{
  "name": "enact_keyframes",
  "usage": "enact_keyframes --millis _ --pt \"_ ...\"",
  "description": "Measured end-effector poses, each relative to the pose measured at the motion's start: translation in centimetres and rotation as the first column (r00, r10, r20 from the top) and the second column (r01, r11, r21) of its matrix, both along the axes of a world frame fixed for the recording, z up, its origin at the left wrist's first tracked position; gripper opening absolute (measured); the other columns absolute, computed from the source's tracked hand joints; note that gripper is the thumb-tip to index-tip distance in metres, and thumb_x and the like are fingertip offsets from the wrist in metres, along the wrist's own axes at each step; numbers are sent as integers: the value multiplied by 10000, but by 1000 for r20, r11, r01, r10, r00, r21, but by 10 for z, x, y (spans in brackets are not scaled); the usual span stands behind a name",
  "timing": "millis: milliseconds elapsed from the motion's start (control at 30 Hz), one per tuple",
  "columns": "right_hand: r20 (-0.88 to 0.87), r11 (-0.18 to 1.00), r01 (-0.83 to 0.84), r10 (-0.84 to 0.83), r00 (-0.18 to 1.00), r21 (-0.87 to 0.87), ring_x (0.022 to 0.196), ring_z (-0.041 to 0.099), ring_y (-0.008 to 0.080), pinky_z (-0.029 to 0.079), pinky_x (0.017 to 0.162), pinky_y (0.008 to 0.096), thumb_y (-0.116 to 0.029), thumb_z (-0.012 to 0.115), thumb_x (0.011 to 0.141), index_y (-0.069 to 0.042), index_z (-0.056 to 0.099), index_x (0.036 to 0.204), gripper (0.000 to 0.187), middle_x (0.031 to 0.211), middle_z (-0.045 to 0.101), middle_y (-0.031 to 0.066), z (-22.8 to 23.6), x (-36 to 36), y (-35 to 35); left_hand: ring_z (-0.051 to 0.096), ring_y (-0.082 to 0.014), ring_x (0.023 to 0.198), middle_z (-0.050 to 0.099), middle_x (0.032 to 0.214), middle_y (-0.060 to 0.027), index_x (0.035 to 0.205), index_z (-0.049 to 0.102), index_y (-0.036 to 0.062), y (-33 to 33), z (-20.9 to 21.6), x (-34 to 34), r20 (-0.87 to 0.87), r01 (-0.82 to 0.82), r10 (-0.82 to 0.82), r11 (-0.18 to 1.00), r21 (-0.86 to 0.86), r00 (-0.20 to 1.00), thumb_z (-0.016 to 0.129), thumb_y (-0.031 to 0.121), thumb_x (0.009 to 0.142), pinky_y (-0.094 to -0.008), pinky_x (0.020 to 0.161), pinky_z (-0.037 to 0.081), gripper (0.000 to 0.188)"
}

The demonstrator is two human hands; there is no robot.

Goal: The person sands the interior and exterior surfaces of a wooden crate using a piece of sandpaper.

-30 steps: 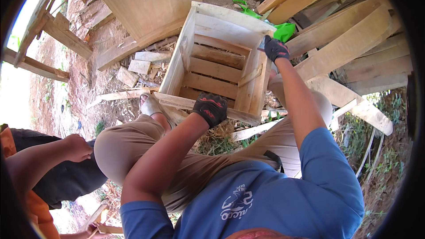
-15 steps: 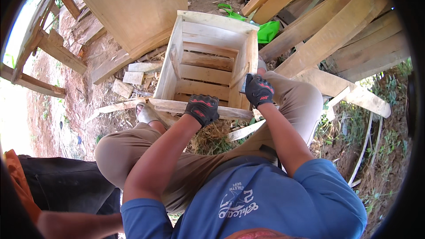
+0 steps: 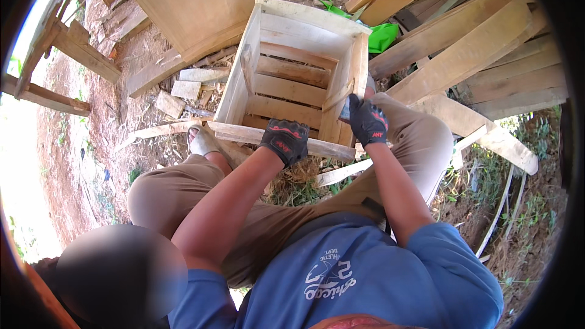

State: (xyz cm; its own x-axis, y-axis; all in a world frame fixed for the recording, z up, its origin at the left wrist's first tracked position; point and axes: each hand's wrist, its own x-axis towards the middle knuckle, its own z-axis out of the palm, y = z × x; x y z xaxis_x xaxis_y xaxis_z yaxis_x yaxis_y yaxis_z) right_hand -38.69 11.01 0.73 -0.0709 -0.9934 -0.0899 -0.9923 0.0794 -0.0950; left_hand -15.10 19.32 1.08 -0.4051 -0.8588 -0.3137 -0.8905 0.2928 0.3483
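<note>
1. The crate [image 3: 289, 89] sits between the legs [image 3: 420, 128], open side toward the camera.
2. The left hand [image 3: 285, 140] is curled over the crate's near board, its grip seemingly clasped on it.
3. The right hand [image 3: 367, 122], beside the near right corner, appears to grasp a small bluish block [image 3: 345, 111] against the side.
4. The step in hand looks like smoothing that side; a stroke there would call for the left hand to steady the crate and the right to press the block flat.
5. The left fingertips are hidden, and the right hand covers most of the block.
6. Blur masks another person [image 3: 122, 274] at lower left; the boards [image 3: 463, 55] are cut off.
</note>
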Motion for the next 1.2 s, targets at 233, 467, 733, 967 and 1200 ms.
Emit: enact_keyframes --millis 233,467,733,967,1200 --pt "30 992 -3 0 1000 129 1051 677 459 510 948 544 -534 379 1051 -16 664 1120 595 1068 714 286 16 6 29 740 -316 954 765 996 -128 1014 731 115 1 1 -1 -24 -20 20 1000 -18 1000 702 299 823 -469 855 543 266" --pt "-71 998 -41 38 997 -42 1046 689 440 531 919 539 -534 405 1041 -30 634 1195 575 1220 669 276 -4 4 -4 734 -305 967 759 1034 -111 1032 718 113 10 -7 5 -62 -35 26 989 -144 998 702 309 838 -483 855 531 276" --pt "-102 995 -98 99 990 15 1303 561 428 425 1121 501 -559 275 1047 -55 656 1322 688 1395 600 235 -2 -2 -185 691 -330 1084 735 1112 -137 1140 670 80 4 0 3 -20 -9 8 1000 -10 1000 692 429 862 -483 926 525 447" --pt "-67 986 -150 154 986 67 1303 555 440 423 1115 518 -614 250 1034 -27 646 1318 763 1365 615 252 -10 -17 -169 690 -333 1094 734 1124 -152 1150 677 82 1 2 3 -15 -11 12 998 64 1000 678 415 866 -494 936 526 438" --pt "-68 983 -138 146 987 119 1054 687 452 527 937 544 -537 334 1065 10 616 1166 623 1133 695 304 6 -7 -6 704 -327 1056 743 1069 -148 1088 685 63 0 2 7 -20 17 -16 1000 21 1000 698 398 848 -483 898 551 412"
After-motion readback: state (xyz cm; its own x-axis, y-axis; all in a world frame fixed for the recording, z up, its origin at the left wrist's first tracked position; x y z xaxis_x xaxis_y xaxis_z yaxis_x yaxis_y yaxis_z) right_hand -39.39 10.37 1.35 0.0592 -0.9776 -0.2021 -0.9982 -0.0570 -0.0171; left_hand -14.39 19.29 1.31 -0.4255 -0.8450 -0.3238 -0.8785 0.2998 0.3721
